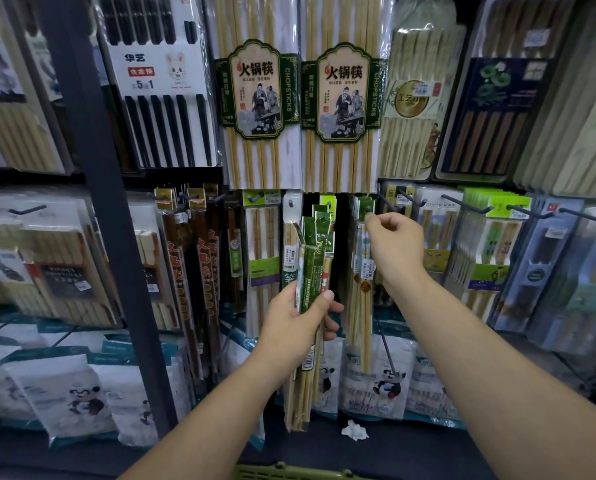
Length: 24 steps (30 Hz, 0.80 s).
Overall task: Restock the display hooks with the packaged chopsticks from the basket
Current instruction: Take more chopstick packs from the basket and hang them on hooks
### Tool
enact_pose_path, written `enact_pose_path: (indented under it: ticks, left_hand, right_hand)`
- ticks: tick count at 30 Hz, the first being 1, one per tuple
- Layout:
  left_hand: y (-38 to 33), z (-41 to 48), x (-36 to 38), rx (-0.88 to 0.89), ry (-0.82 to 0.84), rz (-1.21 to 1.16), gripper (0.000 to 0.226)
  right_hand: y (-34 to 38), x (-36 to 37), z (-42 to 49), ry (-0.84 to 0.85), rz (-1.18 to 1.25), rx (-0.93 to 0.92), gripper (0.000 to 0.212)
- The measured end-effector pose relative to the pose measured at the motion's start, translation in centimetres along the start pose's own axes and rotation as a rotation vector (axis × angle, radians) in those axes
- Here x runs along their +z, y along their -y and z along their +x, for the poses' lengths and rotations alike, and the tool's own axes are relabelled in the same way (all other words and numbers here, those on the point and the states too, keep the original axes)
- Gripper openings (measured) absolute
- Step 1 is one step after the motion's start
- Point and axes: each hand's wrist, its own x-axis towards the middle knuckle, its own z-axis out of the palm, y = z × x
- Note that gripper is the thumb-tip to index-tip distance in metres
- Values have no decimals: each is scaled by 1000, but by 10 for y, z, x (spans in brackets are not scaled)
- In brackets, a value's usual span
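My left hand (pixel 298 323) grips a bundle of several green-topped chopstick packs (pixel 315 251), held upright in front of the lower hook row. Their bamboo sticks hang down below my fist. My right hand (pixel 393 244) pinches the green header of another chopstick pack (pixel 362 271) at the tip of a display hook (pixel 388 202). That pack hangs down beside my wrist, in front of similar packs. A sliver of the green basket (pixel 289 474) shows at the bottom edge.
Large hot-pot chopstick packs (pixel 255 95) hang just above. A dark upright post (pixel 95 168) stands at left. Bare hook tips (pixel 462 202) jut out to the right. Panda-printed bags (pixel 376 379) line the bottom shelf, with a crumpled white scrap (pixel 354 429) in front.
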Motion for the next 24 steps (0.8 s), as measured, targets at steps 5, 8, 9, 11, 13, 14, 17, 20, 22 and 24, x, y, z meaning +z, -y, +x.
enact_pose_path:
  ticks: [5, 8, 9, 11, 13, 14, 17, 20, 22, 24]
  left_hand:
    - [-4, 0, 1, -5, 38, 1, 24]
    - [-4, 1, 1, -10, 35, -4, 33]
    - [-4, 1, 2, -9, 34, -7, 34]
    - [-5, 1, 4, -2, 40, -21, 30]
    - [-6, 0, 6, 17, 40, -31, 21]
    - [-7, 0, 7, 19, 33, -35, 20]
    - [-7, -1, 8, 20, 28, -34, 21]
    - [-9, -3, 8, -11, 23, -60, 33]
    - [-10, -3, 7, -51, -6, -73, 46]
    - [-9, -2, 7, -58, -41, -30, 50]
  right_hand:
    - [-1, -3, -8, -37, 51, 15, 34]
    - [4, -9, -22, -8, 104, 17, 34]
    - [7, -11, -28, 53, 114, 4, 32]
    - [12, -13, -40, 224, 95, -29, 24]
    - [12, -12, -49, 332, 69, -44, 16]
    - [11, -12, -51, 346, 72, -37, 14]
    - [9, -13, -55, 340, 104, 17, 12]
    - [6, -14, -55, 303, 155, 46, 12]
    - [5, -14, -54, 246, 176, 45, 11]
    - [6, -15, -51, 192, 195, 42, 12]
